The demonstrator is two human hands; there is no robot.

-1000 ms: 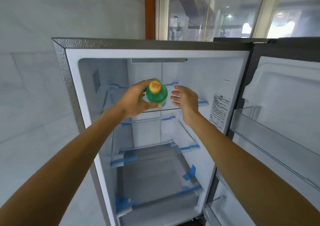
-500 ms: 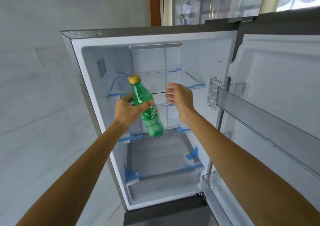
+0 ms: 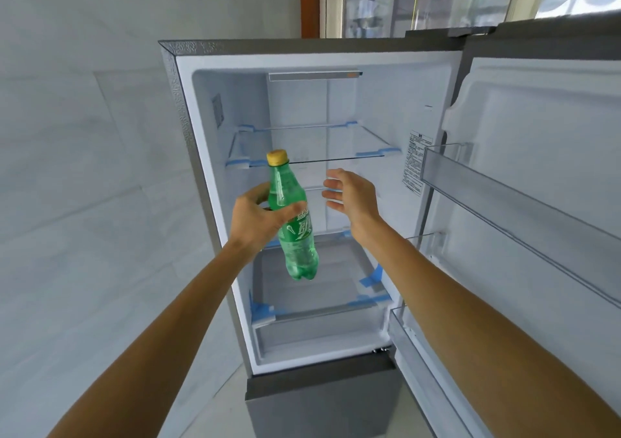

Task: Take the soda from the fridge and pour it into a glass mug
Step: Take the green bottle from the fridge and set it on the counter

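Head view: left hand [image 3: 257, 217] fingers grip soda bottle [image 3: 295, 222] outside fridge [image 3: 215, 202]; right hand [image 3: 353, 197] fingers spread, empty.

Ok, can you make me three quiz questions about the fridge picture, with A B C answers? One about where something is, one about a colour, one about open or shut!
1. Where is the soda bottle?
A. in the left hand
B. on the top shelf
C. in the door rack

2. What colour is the bottle cap?
A. red
B. yellow
C. blue

3. How is the fridge door?
A. shut
B. taken off
C. swung open

Answers: 1 A, the left hand's fingers wrap the bottle in front of the shelves. 2 B, the cap is yellow on a green bottle. 3 C, the door stands open at right, its racks showing. The right hand is open, holding nothing.
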